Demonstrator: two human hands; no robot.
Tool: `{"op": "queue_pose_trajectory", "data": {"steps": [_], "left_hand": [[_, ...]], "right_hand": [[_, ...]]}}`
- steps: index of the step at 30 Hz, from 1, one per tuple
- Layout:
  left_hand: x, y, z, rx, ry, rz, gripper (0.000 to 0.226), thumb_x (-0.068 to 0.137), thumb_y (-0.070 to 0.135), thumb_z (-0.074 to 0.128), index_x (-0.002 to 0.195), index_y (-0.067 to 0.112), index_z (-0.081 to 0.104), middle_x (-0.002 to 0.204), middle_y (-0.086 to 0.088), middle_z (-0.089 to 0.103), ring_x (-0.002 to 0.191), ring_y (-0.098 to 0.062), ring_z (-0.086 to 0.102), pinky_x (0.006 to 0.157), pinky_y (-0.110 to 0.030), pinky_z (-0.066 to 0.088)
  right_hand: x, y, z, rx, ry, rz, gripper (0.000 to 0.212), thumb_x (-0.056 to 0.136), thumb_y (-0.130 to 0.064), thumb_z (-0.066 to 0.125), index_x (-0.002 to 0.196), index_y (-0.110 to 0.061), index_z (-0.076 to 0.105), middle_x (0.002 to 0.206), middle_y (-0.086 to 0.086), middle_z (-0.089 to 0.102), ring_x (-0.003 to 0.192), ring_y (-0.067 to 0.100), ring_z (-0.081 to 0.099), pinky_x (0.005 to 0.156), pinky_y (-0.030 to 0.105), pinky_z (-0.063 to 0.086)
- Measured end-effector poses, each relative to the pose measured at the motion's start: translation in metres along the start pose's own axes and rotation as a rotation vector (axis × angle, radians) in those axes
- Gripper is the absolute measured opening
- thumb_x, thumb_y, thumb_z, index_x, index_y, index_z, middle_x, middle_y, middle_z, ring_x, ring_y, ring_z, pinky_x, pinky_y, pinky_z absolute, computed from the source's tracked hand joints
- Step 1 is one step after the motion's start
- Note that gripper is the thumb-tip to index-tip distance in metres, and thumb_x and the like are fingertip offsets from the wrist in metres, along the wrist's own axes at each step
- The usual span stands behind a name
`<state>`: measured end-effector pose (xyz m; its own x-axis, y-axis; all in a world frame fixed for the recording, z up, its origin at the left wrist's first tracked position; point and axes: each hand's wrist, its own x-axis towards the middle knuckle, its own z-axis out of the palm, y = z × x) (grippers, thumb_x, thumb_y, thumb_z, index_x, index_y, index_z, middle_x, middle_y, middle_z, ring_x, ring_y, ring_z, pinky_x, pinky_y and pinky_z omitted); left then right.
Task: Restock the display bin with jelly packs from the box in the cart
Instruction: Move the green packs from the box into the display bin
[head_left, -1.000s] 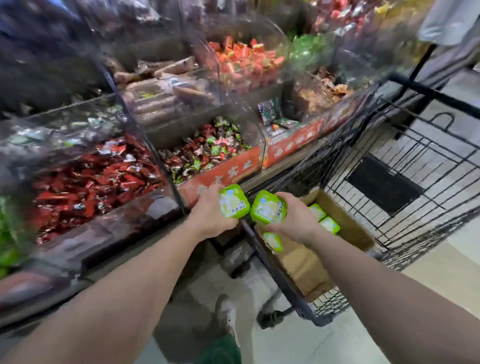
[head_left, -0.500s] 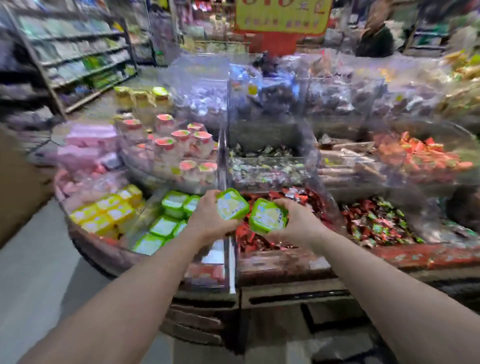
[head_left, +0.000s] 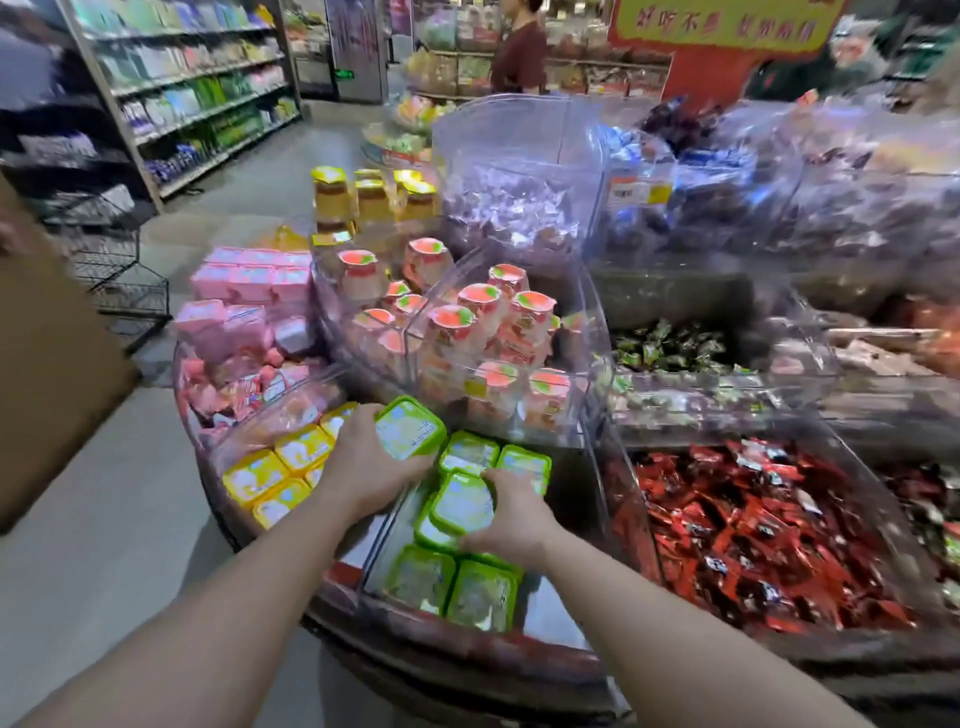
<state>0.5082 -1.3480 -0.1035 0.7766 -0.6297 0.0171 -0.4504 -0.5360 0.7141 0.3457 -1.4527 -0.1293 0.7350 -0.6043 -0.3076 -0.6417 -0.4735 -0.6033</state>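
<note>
My left hand (head_left: 366, 470) grips a green jelly pack (head_left: 408, 428), tilted, just above the clear display bin (head_left: 384, 530). My right hand (head_left: 511, 512) holds another green jelly pack (head_left: 462, 501) low inside the bin, on top of a pack lying there. More green packs lie in the bin: two at the front (head_left: 452, 587) and two at the back (head_left: 496, 457). The cart and its box are out of view.
Yellow jelly packs (head_left: 280, 467) fill the compartment to the left. Pink packs (head_left: 244, 306) and peach jelly cups (head_left: 467, 332) stand behind. Red wrapped sweets (head_left: 753, 530) fill the bin to the right. A cardboard surface (head_left: 47, 364) rises at the left, and a person (head_left: 519, 47) stands far back.
The view swung from the cart to the display. Both hands carried their green packs leftward and down; the right one now sits low in the bin, the left hovers above it.
</note>
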Motion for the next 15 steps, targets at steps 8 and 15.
{"op": "queue_pose_trajectory", "data": {"steps": [8, 15], "left_hand": [[0.011, -0.032, 0.003, -0.007, -0.036, -0.065, 0.092, 0.061, 0.041, 0.084, 0.135, 0.014, 0.037, 0.125, -0.007, 0.050, 0.110, -0.022, 0.050, 0.085, -0.028, 0.039], [0.007, -0.002, 0.029, 0.011, -0.074, 0.009, 0.086, 0.060, 0.043, 0.080, 0.130, 0.015, 0.038, 0.125, -0.004, 0.046, 0.118, -0.023, 0.047, 0.095, -0.032, 0.042]], "right_hand": [[0.026, -0.007, 0.040, 0.112, 0.076, 0.121, 0.086, 0.073, -0.031, 0.081, 0.144, -0.019, 0.035, 0.143, 0.006, 0.040, 0.128, 0.020, 0.046, 0.104, 0.028, 0.038], [0.025, -0.014, -0.002, 0.490, 0.247, 0.098, 0.048, 0.087, -0.039, 0.065, 0.128, -0.020, 0.052, 0.104, 0.000, 0.062, 0.090, 0.020, 0.063, 0.088, 0.035, 0.052]]}}
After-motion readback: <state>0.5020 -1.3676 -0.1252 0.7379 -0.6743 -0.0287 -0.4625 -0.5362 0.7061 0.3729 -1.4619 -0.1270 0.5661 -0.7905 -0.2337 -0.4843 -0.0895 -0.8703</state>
